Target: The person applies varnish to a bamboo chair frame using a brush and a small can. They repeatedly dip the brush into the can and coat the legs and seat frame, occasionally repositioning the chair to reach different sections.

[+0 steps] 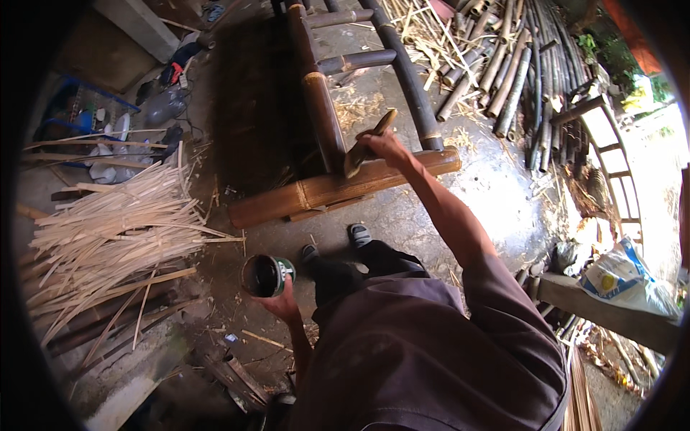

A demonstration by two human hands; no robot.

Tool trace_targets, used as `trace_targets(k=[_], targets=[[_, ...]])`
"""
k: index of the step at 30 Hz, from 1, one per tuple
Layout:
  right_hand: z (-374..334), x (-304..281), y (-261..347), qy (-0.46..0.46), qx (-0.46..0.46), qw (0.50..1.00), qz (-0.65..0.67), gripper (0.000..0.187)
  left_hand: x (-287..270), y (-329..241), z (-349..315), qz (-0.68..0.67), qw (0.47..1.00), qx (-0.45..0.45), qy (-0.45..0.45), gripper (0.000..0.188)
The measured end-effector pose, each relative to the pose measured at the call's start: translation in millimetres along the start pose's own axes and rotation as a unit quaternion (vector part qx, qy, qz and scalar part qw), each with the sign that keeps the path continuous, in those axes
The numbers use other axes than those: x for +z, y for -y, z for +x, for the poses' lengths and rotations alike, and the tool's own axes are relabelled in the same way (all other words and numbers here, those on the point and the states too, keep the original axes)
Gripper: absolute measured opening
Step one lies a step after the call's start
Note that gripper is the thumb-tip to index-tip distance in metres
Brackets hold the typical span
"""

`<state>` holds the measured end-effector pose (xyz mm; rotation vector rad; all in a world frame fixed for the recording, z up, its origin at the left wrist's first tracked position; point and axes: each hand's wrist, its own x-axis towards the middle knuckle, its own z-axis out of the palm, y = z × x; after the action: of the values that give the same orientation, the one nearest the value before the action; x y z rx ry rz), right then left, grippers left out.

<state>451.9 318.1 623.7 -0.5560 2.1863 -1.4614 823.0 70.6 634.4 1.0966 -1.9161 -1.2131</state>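
In my right hand (387, 146) is a paintbrush (356, 159), its bristles down against the thick bamboo beam (338, 184) of a bamboo frame. The beam looks glossy and brown, lying crosswise before my feet. Two dark bamboo poles (321, 115) run away from it, joined by rungs (357, 62) like a ladder. Low at the left, my left hand (284, 302) grips a green can (267, 276) from its side and underneath. Dark liquid shows inside the can, whose rim is stained.
A heap of split bamboo strips (122, 223) lies at the left, below a blue crate (90, 108). Cut bamboo poles (496, 68) are piled at the far right. On a concrete ledge (611, 309) at the right rests a white and blue sack (624, 276).
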Motion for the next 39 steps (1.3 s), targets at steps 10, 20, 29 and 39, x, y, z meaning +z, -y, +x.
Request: trace_targets(k=[10, 20, 29, 39], targets=[[-8, -112, 7, 0.135, 0.110, 0.812, -0.556, 0.021, 20, -12, -43, 0.065, 0.993, -0.075, -0.059, 0.118], [-99, -186, -15, 0.125, -0.001, 0.985, -0.117, 0.015, 36, -10, -49, 0.053, 0.995, -0.029, -0.076, 0.112], [-87, -192, -73, -0.254, 0.176, 0.950, 0.034, 0.022, 41, -13, -51, 0.046, 0.997, -0.046, -0.038, 0.110], [-129, -158, -27, -0.111, 0.142, 0.961, -0.211, 0.023, 37, -16, -73, 0.088, 0.992, -0.074, -0.055, 0.115]])
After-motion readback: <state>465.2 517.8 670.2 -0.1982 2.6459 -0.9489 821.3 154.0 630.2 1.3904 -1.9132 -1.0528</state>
